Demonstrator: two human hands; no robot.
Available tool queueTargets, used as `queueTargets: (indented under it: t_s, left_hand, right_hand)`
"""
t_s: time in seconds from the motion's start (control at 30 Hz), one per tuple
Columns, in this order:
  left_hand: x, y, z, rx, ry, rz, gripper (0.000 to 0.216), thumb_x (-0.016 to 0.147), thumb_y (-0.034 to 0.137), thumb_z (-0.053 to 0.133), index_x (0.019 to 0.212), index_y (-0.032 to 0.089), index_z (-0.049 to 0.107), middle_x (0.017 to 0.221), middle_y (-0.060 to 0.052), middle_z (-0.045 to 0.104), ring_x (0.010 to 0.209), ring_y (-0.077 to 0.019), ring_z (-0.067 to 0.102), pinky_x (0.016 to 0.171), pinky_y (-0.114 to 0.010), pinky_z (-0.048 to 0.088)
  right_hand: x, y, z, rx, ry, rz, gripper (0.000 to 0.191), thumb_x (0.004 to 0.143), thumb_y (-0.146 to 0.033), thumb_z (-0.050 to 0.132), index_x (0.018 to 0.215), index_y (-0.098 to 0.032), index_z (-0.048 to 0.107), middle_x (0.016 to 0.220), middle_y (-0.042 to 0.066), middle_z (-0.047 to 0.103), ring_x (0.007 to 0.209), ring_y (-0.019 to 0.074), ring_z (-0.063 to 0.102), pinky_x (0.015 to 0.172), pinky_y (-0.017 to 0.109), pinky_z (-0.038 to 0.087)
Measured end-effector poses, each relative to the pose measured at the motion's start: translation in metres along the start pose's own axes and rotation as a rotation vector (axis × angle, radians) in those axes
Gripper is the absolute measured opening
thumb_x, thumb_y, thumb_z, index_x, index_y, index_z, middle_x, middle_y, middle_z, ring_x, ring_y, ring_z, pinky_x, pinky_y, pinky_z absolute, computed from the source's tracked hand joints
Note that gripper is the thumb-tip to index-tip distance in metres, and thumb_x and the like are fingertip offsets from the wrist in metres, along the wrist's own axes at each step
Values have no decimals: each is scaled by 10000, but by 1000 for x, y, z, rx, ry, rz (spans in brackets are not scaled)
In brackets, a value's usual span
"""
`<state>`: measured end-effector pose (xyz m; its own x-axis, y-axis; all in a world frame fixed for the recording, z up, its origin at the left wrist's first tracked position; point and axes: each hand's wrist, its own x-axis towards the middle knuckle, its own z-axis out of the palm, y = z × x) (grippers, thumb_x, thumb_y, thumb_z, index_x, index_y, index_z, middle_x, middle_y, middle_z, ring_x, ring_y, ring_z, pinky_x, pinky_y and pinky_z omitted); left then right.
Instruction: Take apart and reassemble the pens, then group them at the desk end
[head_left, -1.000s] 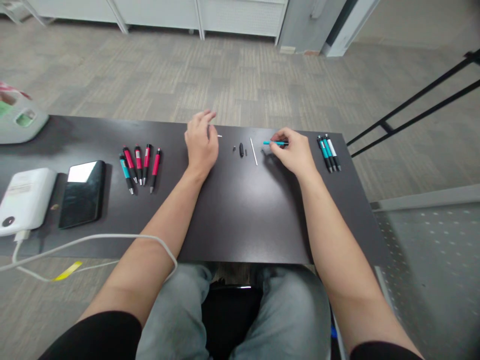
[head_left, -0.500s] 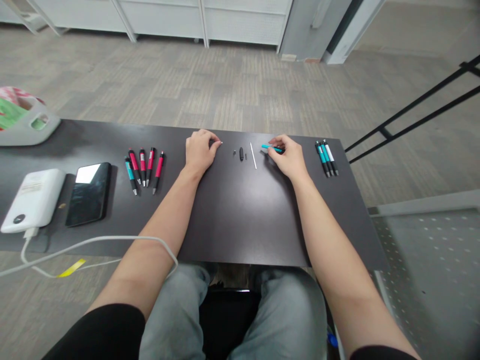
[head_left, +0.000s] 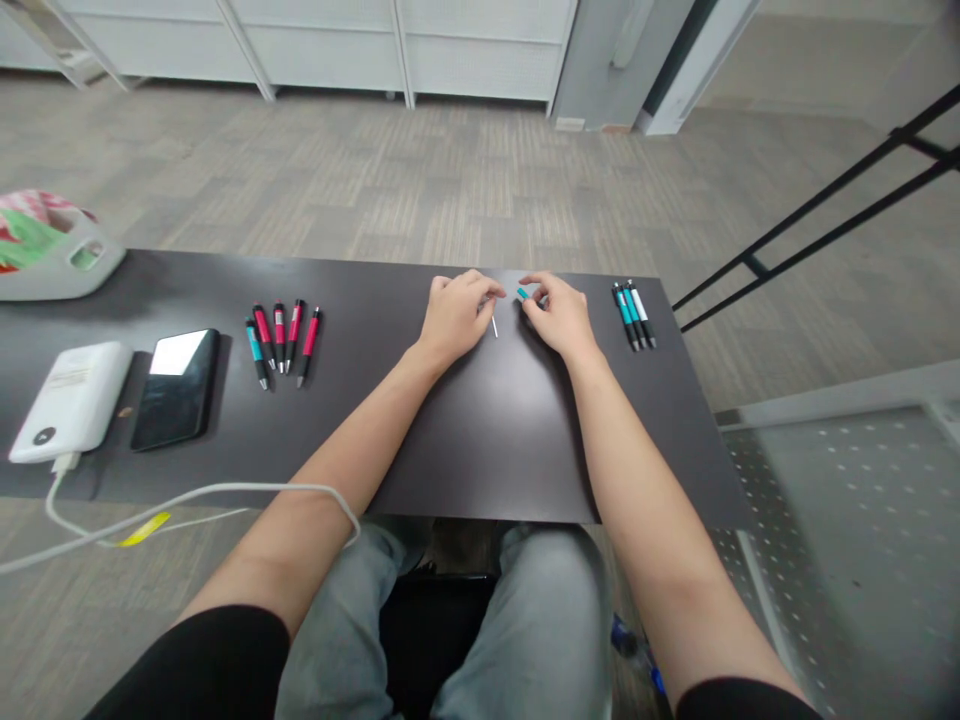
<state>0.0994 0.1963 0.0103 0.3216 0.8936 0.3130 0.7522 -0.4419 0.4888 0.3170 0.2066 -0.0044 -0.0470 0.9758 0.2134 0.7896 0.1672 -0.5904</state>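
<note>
My right hand (head_left: 556,315) is closed around a turquoise pen barrel (head_left: 523,294), whose end sticks out past the fingertips toward the left. Close by, my left hand (head_left: 459,315) has its thumb and fingers pinched together, pointing at the barrel. Whatever tiny piece it holds is too small to name. Beneath its fingertips, part of a thin white pen refill (head_left: 495,327) lies on the dark table (head_left: 487,440). The left hand covers the spot around the refill's upper part.
Several red pens and one turquoise pen (head_left: 256,352) lie left of my arms. More pens (head_left: 634,315) lie near the right edge. A phone (head_left: 176,388), a white power bank (head_left: 71,402) with a cable (head_left: 225,488) and a white basket (head_left: 97,265) are farther left.
My left hand has moved right, over the small pen parts and close to the barrel, hiding those parts. My right hand keeps hold of the turquoise barrel. The view has shifted slightly.
</note>
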Motion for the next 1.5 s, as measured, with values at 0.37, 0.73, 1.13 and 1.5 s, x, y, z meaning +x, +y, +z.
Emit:
queueTargets:
  t_s: [0.37,0.73,1.13,1.5]
  left_hand:
    - [8,11,16,119,-88,-26,269,1142,317,695,1230,294,948,1327,-133,865,1292,-391,707,1212,-664,355]
    - [3,-23,0,-77,173,-115,166,1118,363,747,1153,325,906,1210,-77,862,1158,-321,725,1197,-588,421]
    - [6,-92,-23,-373,311,-378,394,1113,497,743,811,261,652,606,64,328,604,-169,348,647,-337,353]
    - [2,-85,-19,-284,210,-273,243,995,364,787,802,265,678,610,59,444,619,-179,442,715,-348,396]
  right_hand:
    - [-1,-1,2,-4,-70,47,269,1015,-281,703,1264,-290,805,1037,53,869,1061,333,788,1123,518,485]
    - [4,10,13,125,-11,7,279,1087,-346,689,1364,-342,724,1008,37,847,995,346,786,1125,560,549]
    - [9,18,13,142,20,52,226,1095,-361,653,1294,-317,752,1002,34,806,907,285,740,1026,464,591]
    - [11,20,14,143,23,42,201,1064,-390,664,1219,-315,768,952,31,803,880,291,724,1000,466,591]
